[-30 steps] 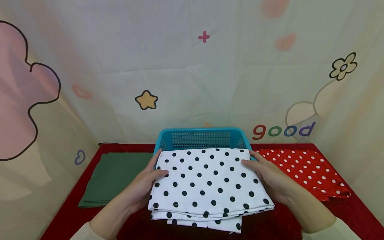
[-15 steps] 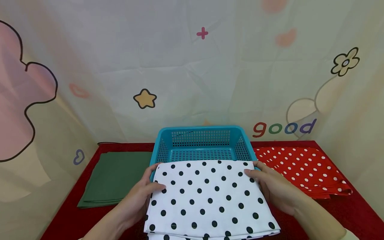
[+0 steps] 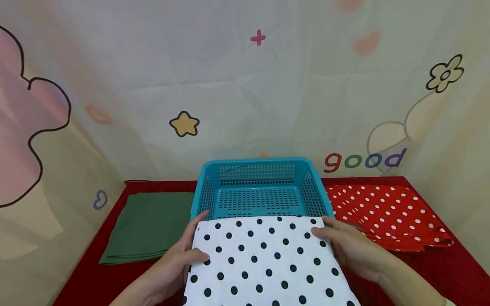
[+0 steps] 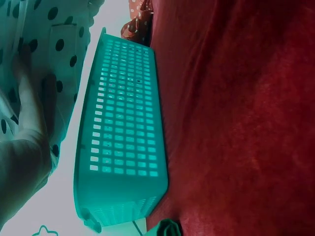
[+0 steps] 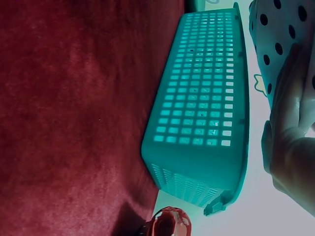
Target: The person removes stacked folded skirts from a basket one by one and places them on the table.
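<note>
A folded white cloth with black dots (image 3: 264,259) is held level by its two sides, in front of the blue basket (image 3: 262,161). On its left side, my left hand (image 3: 174,263) grips it with the thumb on top. The right hand (image 3: 350,244) holds the opposite side in the same way. From below, the left wrist view shows the left hand's fingers (image 4: 30,105) spread under the cloth. Under it too lie the right hand's fingers (image 5: 289,93) in the right wrist view. The cloth's near edge is cut off by the head view.
A folded green cloth (image 3: 151,225) lies left of the basket on the red table covering (image 3: 89,272). To the right lies a folded red cloth with white dots (image 3: 386,214). A printed curtain (image 3: 245,97) hangs behind the table.
Both hands have brought the dotted white cloth down in the head view, toward the person. More of the basket's inside shows now. The green and red cloths have stayed in place.
</note>
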Demonstrator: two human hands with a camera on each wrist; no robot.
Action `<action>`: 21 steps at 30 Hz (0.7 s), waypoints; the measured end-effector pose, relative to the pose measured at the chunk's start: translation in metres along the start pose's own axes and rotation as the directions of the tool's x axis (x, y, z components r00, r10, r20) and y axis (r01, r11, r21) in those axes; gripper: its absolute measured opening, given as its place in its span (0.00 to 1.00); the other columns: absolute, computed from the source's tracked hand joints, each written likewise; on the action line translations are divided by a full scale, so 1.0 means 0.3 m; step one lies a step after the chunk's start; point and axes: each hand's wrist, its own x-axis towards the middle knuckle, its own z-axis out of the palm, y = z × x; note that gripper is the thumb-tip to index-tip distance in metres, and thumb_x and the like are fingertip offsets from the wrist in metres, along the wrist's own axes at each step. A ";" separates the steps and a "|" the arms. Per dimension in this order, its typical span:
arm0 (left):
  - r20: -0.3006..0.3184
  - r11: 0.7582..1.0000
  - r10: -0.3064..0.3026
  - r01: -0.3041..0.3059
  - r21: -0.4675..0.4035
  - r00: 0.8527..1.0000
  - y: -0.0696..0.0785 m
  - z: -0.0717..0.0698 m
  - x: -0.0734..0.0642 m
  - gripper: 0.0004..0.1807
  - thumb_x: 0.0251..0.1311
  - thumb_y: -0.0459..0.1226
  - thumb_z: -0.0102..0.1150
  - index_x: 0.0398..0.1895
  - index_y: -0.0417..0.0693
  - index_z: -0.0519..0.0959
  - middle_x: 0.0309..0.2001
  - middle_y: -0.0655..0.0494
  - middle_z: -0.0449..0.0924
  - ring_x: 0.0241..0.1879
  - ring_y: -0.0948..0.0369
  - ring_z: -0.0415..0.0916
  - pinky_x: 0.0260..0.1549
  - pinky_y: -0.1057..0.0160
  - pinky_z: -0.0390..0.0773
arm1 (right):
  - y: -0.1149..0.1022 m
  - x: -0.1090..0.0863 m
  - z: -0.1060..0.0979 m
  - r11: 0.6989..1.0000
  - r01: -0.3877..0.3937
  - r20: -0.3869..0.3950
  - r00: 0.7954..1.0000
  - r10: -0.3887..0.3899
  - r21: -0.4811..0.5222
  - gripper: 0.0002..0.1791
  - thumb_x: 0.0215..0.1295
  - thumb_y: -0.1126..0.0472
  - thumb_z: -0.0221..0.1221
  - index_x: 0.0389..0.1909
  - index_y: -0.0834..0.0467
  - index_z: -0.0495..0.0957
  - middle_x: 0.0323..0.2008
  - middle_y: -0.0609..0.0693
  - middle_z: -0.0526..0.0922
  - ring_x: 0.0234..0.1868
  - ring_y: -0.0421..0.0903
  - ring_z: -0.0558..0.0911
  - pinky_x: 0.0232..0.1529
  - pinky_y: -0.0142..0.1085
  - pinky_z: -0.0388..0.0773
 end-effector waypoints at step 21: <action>0.259 0.996 -0.080 0.088 -0.020 0.963 -0.110 -0.065 -0.023 0.40 0.68 0.30 0.59 0.70 0.55 0.43 0.67 0.45 0.68 0.61 0.44 0.81 0.53 0.41 0.82 | 0.105 0.007 -0.032 0.999 -0.022 0.262 0.965 0.033 -0.047 0.34 0.77 0.52 0.55 0.74 0.67 0.62 0.52 0.56 0.88 0.49 0.57 0.90 0.48 0.52 0.87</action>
